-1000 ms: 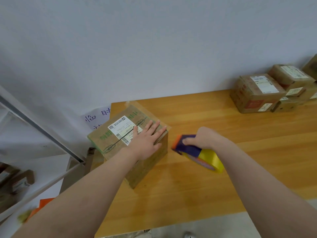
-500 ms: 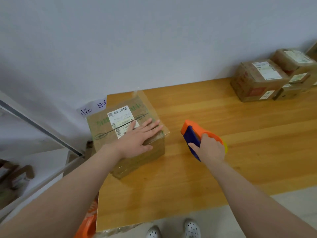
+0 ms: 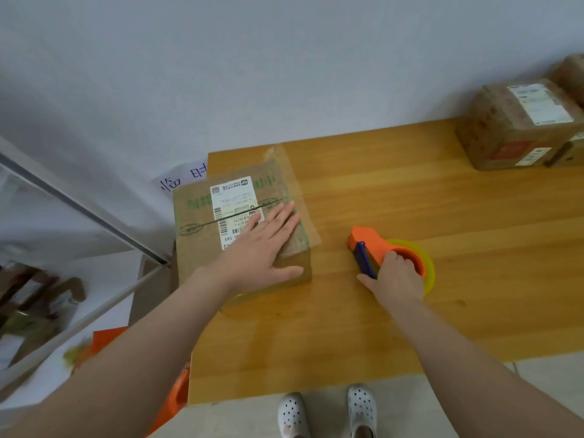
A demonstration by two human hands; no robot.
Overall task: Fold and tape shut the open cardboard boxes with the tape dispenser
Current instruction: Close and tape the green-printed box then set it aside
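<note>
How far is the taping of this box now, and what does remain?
Done: the box has its flaps folded shut, and clear tape overhangs its right edge, loose. In hand: the left hand presses flat on the top; the right hand grips the dispenser, resting on the table. Left: probably pressing that tape down; boxes at far right look closed.

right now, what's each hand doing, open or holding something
left hand: open, pressed flat on top of the cardboard box
right hand: closed, holding the tape dispenser
</note>
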